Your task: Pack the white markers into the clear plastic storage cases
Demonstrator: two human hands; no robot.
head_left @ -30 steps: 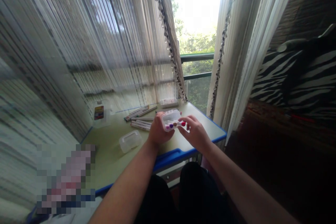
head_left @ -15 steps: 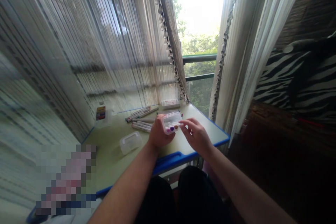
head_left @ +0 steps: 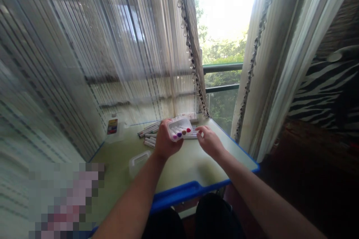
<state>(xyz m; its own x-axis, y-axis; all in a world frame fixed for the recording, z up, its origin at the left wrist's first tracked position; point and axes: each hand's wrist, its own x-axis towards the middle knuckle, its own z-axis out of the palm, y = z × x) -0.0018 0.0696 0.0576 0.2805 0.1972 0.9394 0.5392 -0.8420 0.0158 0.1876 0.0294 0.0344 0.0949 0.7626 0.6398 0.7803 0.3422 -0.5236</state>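
Note:
My left hand (head_left: 164,142) is closed around a clear plastic marker case (head_left: 179,127), held tilted above the green desk (head_left: 185,166). Several markers with purple, orange and red caps stand in the case. Just right of it, my right hand (head_left: 209,141) reaches toward loose markers (head_left: 192,136) on the desk, fingers curled and low; whether they pinch one is hidden. More loose markers (head_left: 148,134) lie on the desk behind my left hand.
A clear plastic lid (head_left: 138,161) lies on the desk left of my left arm. A small bottle with a coloured label (head_left: 112,129) stands by the sheer curtain (head_left: 84,63). The desk has a blue rim (head_left: 182,194). Zebra-patterned fabric (head_left: 328,86) is at the right.
My right hand has let go of the red-capped marker, which now sits in the case, and dropped to the desk beside it. The view has shifted down and left.

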